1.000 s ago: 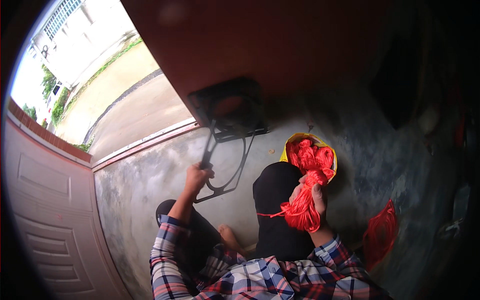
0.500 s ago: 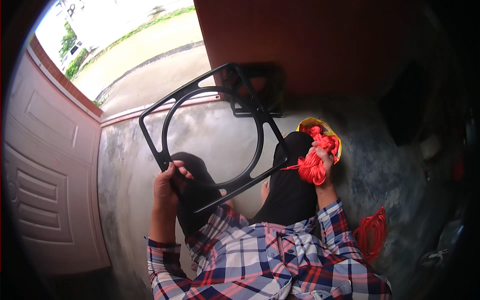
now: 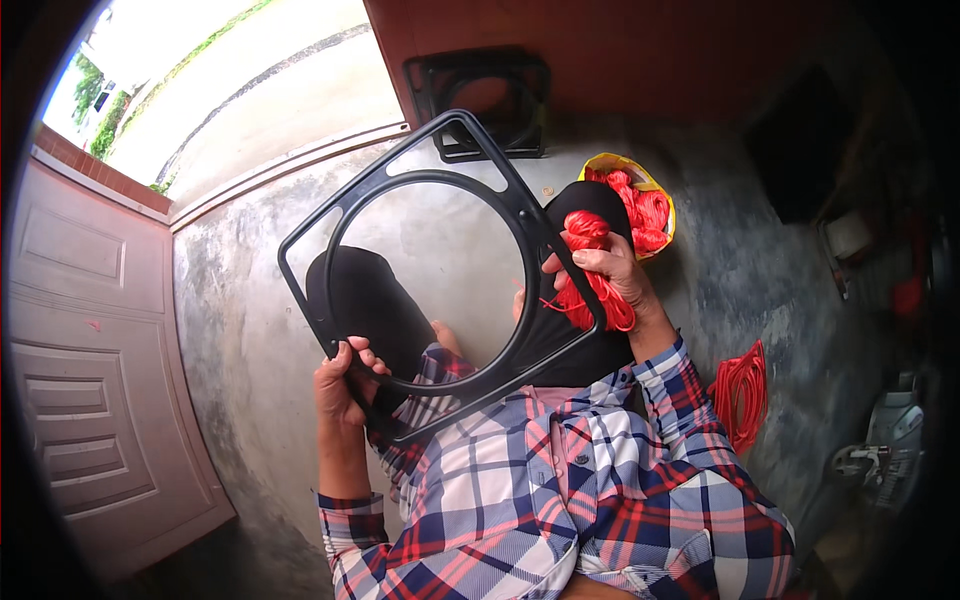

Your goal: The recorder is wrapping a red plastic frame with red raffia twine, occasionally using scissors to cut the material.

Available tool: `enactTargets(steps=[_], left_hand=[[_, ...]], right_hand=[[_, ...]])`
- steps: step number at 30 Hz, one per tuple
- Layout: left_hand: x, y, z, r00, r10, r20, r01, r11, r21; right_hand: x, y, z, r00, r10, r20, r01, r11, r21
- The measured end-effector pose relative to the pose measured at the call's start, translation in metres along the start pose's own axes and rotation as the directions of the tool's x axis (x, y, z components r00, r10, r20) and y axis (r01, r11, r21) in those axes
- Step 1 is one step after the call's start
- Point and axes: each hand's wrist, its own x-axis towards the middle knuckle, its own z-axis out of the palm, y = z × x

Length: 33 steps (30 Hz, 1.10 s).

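Head view showed, farthest to the left of the hands, a pale panelled door (image 3: 85, 400) standing open against the concrete floor (image 3: 240, 300). The left hand (image 3: 340, 385) was clenched on the lower left edge of a black plastic frame (image 3: 430, 270), a squarish piece with a large round opening, held tilted above the person's lap. Through that opening a black-clad knee (image 3: 365, 305) and bare floor were visible. Beyond the frame's top corner, well away from both hands, a stack of similar black frames (image 3: 485, 100) lay against a red-brown wall. The right hand (image 3: 605, 275) was closed around a bundle of red cord (image 3: 590, 275) and pressed against the frame's right rim; whether its fingers also gripped the rim itself could not be told. Just beyond the right hand sat a yellow bowl (image 3: 650, 190) heaped with more red cord. To the right of the right forearm, near the plaid sleeve (image 3: 680, 400), a looped coil of red cord (image 3: 740, 390) lay on the floor.

The frame seemed firmly pinched on one side only, so it could twist or slip out of the left hand if the right pulled on it. The loose strands trailing from the bundle could also snag on the rim or tangle, since the right hand was crowded with cord
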Motion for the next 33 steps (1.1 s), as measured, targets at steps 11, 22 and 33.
enactTargets(steps=[11,22,33], left_hand=[[-0.018,0.027,0.043,0.907,0.416,0.069,-0.417,0.860,0.295],[0.004,0.022,0.110,0.616,0.192,0.764,-0.435,-0.726,0.533],[0.001,0.031,0.106,0.634,0.221,0.741,-0.234,-0.859,0.456]], right_hand=[[0.017,0.007,-0.002,0.906,-0.362,-0.218,0.298,0.912,-0.281],[-0.031,-0.031,0.053,0.875,-0.476,0.084,0.481,0.840,-0.253],[0.000,0.056,0.095,0.878,-0.092,0.470,0.426,0.597,-0.680]])
